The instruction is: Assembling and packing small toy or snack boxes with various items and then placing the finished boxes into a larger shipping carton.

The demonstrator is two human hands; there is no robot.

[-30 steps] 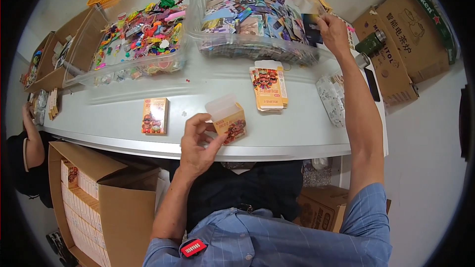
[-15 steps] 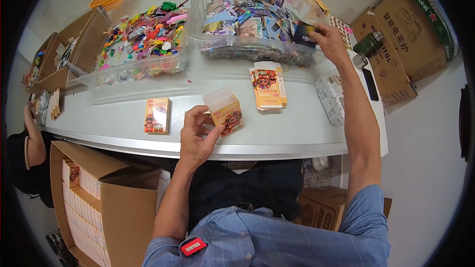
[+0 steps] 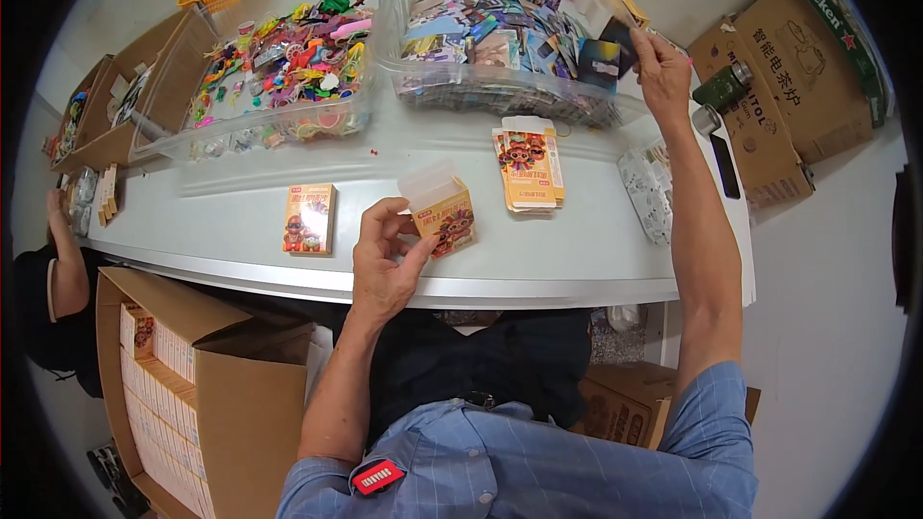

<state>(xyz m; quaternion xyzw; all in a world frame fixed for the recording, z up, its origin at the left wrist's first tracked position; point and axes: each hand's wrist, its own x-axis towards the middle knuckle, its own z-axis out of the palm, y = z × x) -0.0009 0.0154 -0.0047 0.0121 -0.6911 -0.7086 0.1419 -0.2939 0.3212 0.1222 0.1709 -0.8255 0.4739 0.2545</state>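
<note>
My left hand [image 3: 386, 264] grips a small orange-and-white carton [image 3: 448, 219], tilted, its top flap standing up. Up at the right end of a clear plastic bin [image 3: 510, 86], my right hand [image 3: 661, 72] pinches a dark picture card [image 3: 621, 42] over the rim. Another dark card [image 3: 598, 64] lies beneath it on the heap of glossy cards [image 3: 495, 38] in that bin. A closed orange carton [image 3: 309, 219] stands on the table left of my left hand. Several flattened cartons [image 3: 532, 173] are stacked between my two hands.
A second clear bin [image 3: 269, 139] with colourful small toys stands at the back left. Beside my right forearm are a bag of white pieces [image 3: 646, 194], a phone [image 3: 724, 166] and a green bottle [image 3: 723, 85]. A large cardboard box [image 3: 252, 404] holds rows of cartons. Another person's arm [image 3: 65, 264] shows at far left.
My right hand has risen slightly up and to the right, lifting a dark card off the heap. My left hand stays nearly still with the open carton.
</note>
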